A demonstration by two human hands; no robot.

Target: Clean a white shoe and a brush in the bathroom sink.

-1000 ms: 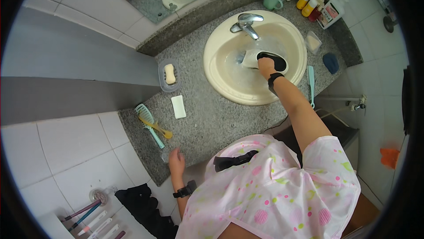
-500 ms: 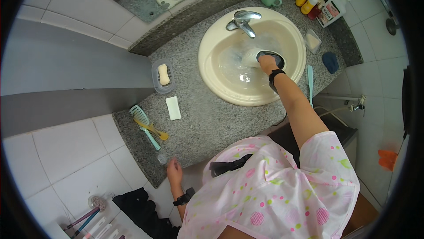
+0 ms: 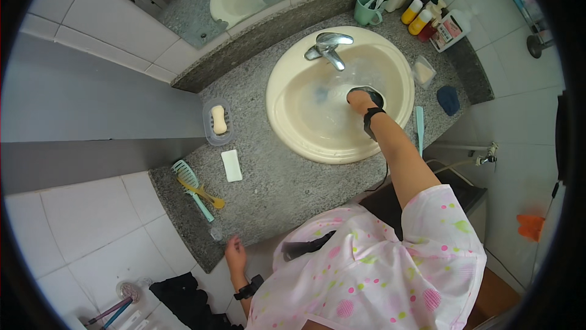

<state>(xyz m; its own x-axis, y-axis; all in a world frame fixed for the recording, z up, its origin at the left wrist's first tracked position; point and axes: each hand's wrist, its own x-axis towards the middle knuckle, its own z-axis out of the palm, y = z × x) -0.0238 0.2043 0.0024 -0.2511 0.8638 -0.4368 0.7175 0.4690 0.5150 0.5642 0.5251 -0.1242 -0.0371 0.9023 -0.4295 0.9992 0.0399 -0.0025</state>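
My right hand (image 3: 361, 103) is down in the cream oval sink (image 3: 287, 128), at the opening of a white rounded thing with a dark inside (image 3: 379, 99). It seems closed on the opening's edge, though its fingertips are hidden; the thing's kind does not show. Cloudy water (image 3: 323, 116) lies in the basin around it. Above the basin stands a chrome faucet (image 3: 329, 46). My left hand (image 3: 235, 253) hangs by the counter's front edge, its fingers loosely bent and holding nothing. Close to it on the counter lies a small clear piece (image 3: 217, 232).
On the granite counter (image 3: 268, 189) lie a soap dish (image 3: 218, 134) with a bar, a white bar (image 3: 232, 166), and a green comb (image 3: 186, 174) crossed by a yellow brush-like thing (image 3: 213, 200). Bottles (image 3: 420, 21), a green mug (image 3: 366, 9) and a blue cloth (image 3: 448, 100) sit at the right.
The whole view has shifted, so the counter sits lower in it. In the sink, the white thing has turned slightly under my right hand, and the water looks calmer. My left hand stays by the edge.
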